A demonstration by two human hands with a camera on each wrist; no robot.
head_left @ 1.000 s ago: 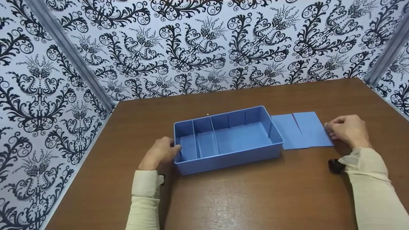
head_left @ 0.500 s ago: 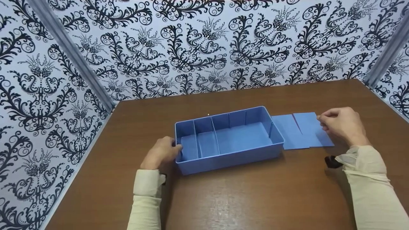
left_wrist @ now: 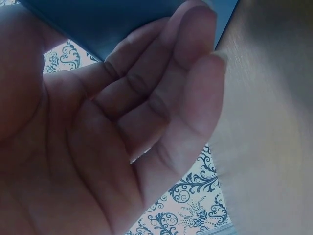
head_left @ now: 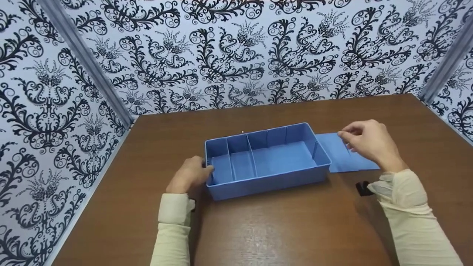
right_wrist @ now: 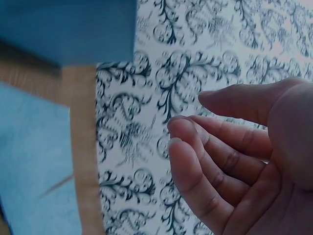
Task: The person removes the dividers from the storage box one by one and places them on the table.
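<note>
A blue tray [head_left: 266, 181] with thin upright dividers [head_left: 250, 157] stands on the brown table. At its left end wall, my left hand [head_left: 189, 173] grips the rim, thumb inside and fingers outside; the left wrist view shows those fingers against the blue wall [left_wrist: 102, 24]. My right hand [head_left: 371, 144] hovers over flat blue panels [head_left: 334, 153] to the right of the tray. In the right wrist view, a gap parts the thumb of that hand [right_wrist: 234, 147] from its loosely bent fingers, with nothing between them.
The flat panels lie beside the tray's right end, and one has a narrow slit. Patterned walls [head_left: 236, 55] enclose the table [head_left: 266, 229] at the back and sides. A black wrist-worn device [head_left: 364, 188] is by the right cuff.
My right hand has moved left from the panels' right edge to above them. My left hand keeps its grip on the tray, which has barely shifted in view.
</note>
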